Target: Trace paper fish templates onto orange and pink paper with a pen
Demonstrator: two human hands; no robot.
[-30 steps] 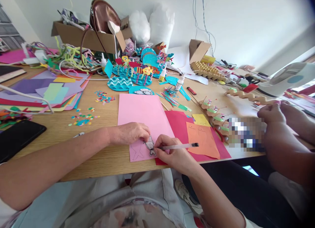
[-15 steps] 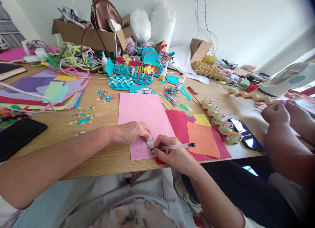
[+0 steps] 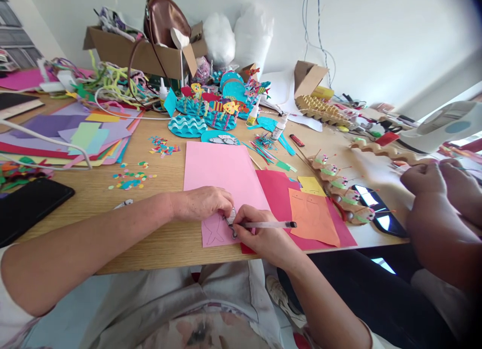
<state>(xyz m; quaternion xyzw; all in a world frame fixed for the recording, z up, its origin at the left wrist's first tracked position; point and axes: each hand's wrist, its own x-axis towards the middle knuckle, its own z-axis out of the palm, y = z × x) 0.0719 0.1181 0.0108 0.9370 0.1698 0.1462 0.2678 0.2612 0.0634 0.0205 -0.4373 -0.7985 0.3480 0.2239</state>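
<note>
A pink paper sheet [image 3: 222, 176] lies on the wooden table [image 3: 165, 238] in front of me, with a pencilled fish outline near its lower edge. My left hand [image 3: 203, 202] presses a small grey fish cut-out [image 3: 229, 220] flat onto that sheet, fingers curled over it. My right hand [image 3: 263, 236] grips a clear pen [image 3: 269, 224] and holds its tip against the edge of the cut-out. Red, orange [image 3: 312, 216] and yellow papers overlap just right of the pink sheet.
A black phone [image 3: 28, 206] lies at the left edge, another phone [image 3: 378, 208] at right beside egg-carton caterpillars [image 3: 341, 186]. Another person's hands [image 3: 440, 181] work at far right. Coloured paper stacks [image 3: 75, 135], confetti, blue wave crafts [image 3: 188, 125], glue bottles and a cardboard box [image 3: 143, 57] crowd the back.
My hands have stayed on the cut-out and pen, the pen tip shifting slightly along the fish. The other person's hands have moved a little at the right.
</note>
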